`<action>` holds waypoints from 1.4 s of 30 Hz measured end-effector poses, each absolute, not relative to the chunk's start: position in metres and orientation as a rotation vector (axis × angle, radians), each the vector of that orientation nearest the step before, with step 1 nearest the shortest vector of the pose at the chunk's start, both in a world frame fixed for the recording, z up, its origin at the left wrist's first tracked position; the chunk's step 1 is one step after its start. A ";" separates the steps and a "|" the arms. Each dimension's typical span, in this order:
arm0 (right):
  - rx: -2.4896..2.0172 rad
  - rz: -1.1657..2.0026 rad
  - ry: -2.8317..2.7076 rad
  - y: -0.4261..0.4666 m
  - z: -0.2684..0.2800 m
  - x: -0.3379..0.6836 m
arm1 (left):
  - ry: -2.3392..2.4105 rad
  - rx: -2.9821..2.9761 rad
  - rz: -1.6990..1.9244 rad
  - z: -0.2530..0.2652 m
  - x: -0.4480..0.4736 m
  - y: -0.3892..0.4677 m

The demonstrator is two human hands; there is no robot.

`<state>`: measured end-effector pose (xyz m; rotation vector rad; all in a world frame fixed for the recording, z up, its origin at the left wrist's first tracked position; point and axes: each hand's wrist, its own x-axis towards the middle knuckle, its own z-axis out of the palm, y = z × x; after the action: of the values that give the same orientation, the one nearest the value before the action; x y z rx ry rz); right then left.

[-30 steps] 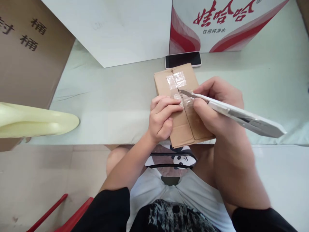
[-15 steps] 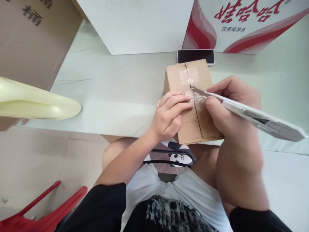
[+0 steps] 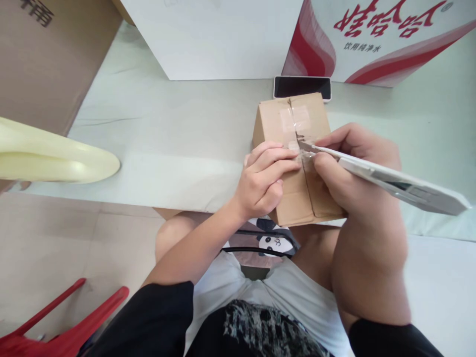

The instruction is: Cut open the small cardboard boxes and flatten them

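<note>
The person's right grip (image 3: 353,194) is clamped on a white knife (image 3: 390,179), blade (image 3: 307,147) at the seam (image 3: 308,191) of a cardboard box (image 3: 292,201) just left of it; the left grip (image 3: 262,181) clasps that box's edge. Beyond both lies a phone (image 3: 303,88).

Red-white box (image 3: 372,59): big red stylized characters (image 3: 379,25) across upper front, slanted, reaching top of frame; look like 娃哈哈 brand, lettering distorted. Small ® (image 3: 447,7) at right end of same line. Below, smaller dark line reads 饮用纯净水 (image 3: 362,47), full, legible. Brown carton (image 3: 55,59), upper left: one large dark character, 桶 (image 3: 39,13), slanted, clipped by top edge. White panel (image 3: 219,39) between: faint mark at top, too pale to read.
</note>
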<state>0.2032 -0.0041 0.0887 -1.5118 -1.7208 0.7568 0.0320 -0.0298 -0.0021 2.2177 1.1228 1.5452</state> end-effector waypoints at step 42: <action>-1.481 0.804 -1.676 -0.003 0.090 0.205 | 1.277 2.257 1.403 -0.004 0.034 -0.030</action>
<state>0.2047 -0.0032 0.0902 -1.4805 -1.6759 0.8045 0.0339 -0.0297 -0.0044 2.2570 1.2767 1.4027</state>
